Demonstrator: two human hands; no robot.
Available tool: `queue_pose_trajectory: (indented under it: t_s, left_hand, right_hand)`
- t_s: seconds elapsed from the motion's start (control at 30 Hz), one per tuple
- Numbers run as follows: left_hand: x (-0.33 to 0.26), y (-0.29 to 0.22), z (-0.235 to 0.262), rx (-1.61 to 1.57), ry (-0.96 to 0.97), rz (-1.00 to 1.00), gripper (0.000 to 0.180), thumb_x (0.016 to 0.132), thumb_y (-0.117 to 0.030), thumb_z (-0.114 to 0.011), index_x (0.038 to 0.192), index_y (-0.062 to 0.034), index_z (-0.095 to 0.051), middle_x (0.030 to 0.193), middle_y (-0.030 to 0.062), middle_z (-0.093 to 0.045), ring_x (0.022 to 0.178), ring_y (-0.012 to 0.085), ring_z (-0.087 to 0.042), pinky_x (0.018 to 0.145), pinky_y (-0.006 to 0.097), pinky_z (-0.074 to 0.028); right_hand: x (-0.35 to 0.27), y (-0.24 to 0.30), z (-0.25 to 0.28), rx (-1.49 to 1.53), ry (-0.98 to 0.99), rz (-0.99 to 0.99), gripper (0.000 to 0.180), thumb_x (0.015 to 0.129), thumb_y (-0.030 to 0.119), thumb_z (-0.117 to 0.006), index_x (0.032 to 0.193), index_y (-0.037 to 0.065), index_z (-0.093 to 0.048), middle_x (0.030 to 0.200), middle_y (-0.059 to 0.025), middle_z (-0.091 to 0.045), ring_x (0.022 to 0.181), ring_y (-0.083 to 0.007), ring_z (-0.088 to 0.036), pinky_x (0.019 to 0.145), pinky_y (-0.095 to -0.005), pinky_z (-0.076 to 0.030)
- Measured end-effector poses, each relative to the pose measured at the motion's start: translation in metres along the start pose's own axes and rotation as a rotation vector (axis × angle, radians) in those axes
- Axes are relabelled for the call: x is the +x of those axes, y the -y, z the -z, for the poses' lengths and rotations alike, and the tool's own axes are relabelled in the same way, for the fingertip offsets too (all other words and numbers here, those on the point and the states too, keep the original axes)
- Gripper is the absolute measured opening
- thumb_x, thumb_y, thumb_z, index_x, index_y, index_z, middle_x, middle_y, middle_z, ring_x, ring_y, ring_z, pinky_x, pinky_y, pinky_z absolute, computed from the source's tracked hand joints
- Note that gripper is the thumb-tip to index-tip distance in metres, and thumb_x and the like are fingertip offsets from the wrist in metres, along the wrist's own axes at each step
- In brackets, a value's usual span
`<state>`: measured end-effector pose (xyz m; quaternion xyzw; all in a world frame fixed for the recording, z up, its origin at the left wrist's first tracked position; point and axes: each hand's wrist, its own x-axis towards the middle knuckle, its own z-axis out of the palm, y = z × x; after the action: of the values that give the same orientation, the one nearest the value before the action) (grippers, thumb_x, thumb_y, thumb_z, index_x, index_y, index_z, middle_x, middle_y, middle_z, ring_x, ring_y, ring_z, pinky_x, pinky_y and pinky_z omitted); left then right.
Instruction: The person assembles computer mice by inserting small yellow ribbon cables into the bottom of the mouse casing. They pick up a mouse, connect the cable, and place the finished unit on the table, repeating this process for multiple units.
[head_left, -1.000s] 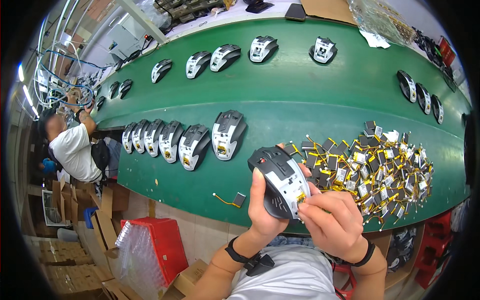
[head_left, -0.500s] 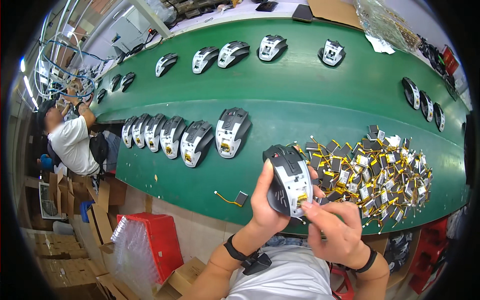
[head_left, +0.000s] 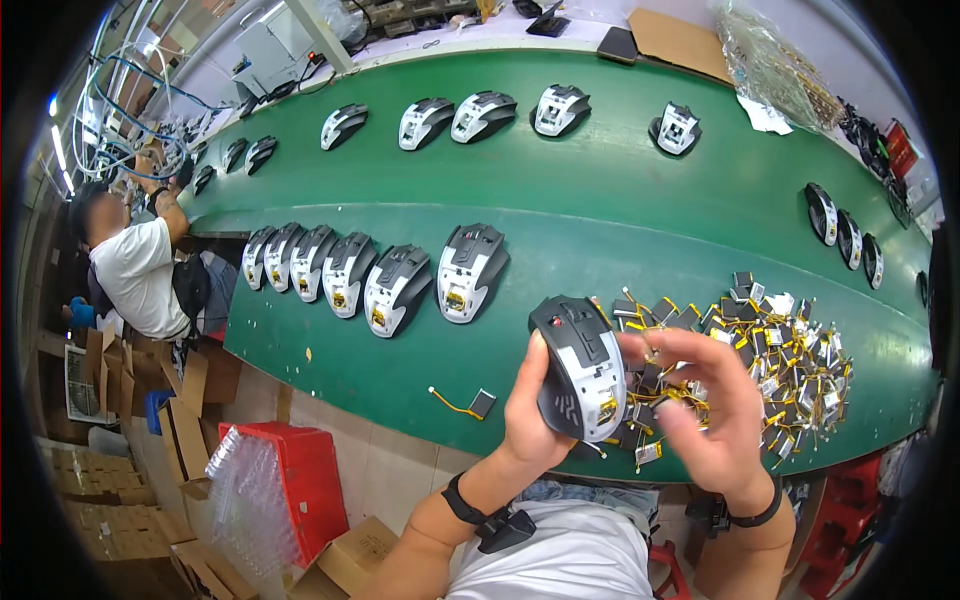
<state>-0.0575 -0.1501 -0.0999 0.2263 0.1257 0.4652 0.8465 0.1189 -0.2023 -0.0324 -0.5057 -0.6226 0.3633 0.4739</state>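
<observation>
My left hand (head_left: 525,420) is closed around a black and grey computer mouse (head_left: 578,365), tilted above the near edge of the bench. A cavity at the mouse's lower end shows something yellow inside. To its right, my right hand (head_left: 722,405) is off the mouse, with fingers curved and apart and nothing visible between them. Behind that hand spreads a pile of small battery packs (head_left: 775,345) with yellow tape and thin wires, which it partly hides. One loose battery (head_left: 483,404) with its lead lies left of my left hand.
Several mice (head_left: 470,275) stand in a row on the green bench (head_left: 600,235), others along its far strip (head_left: 560,110) and right end (head_left: 848,240). At the left a co-worker (head_left: 140,270) sits by the bench. A red crate (head_left: 310,480) and cardboard boxes (head_left: 190,440) are on the floor.
My right hand has come away from the mouse's lower end, moved right, and its fingers have spread. The mouse stays in my left hand. The whole view has shifted slightly.
</observation>
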Motion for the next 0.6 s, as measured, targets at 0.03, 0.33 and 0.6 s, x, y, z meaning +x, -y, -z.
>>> queue_pose_trajectory:
  t_s: [0.03,0.33,0.6]
  left_hand:
    - [0.0,0.004,-0.009,0.107,-0.048,-0.059,0.063,0.102,-0.051,-0.03,0.145,-0.0045,-0.03,0.139,0.0207,-0.047,0.123,0.0319,-0.053,0.103,0.043,-0.043]
    - [0.003,-0.017,-0.014,0.664,0.029,-0.106,0.084,0.098,-0.058,-0.035,0.155,-0.0049,-0.004,0.159,0.0177,-0.016,0.144,0.0319,-0.027,0.114,0.043,-0.025]
    - [-0.02,-0.048,-0.004,0.645,-0.06,-0.115,0.055,0.094,-0.026,-0.051,0.14,0.0004,-0.038,0.145,0.0205,-0.042,0.128,0.0311,-0.05,0.102,0.039,-0.042]
  right_hand:
    - [0.004,0.005,-0.007,0.068,0.063,-0.028,0.055,0.079,0.014,-0.071,0.129,0.0,-0.052,0.13,-0.0201,-0.057,0.115,-0.0275,-0.059,0.092,-0.0371,-0.049]
    - [0.089,-0.028,0.053,-0.229,0.012,0.066,0.054,0.085,0.033,-0.072,0.13,0.006,-0.058,0.125,-0.0138,-0.063,0.106,-0.0226,-0.062,0.087,-0.0366,-0.052]
    - [0.19,-0.167,0.219,-1.707,0.198,-0.738,0.053,0.083,0.044,-0.064,0.12,0.006,-0.063,0.111,-0.0215,-0.068,0.103,-0.0385,-0.065,0.088,-0.0445,-0.053]
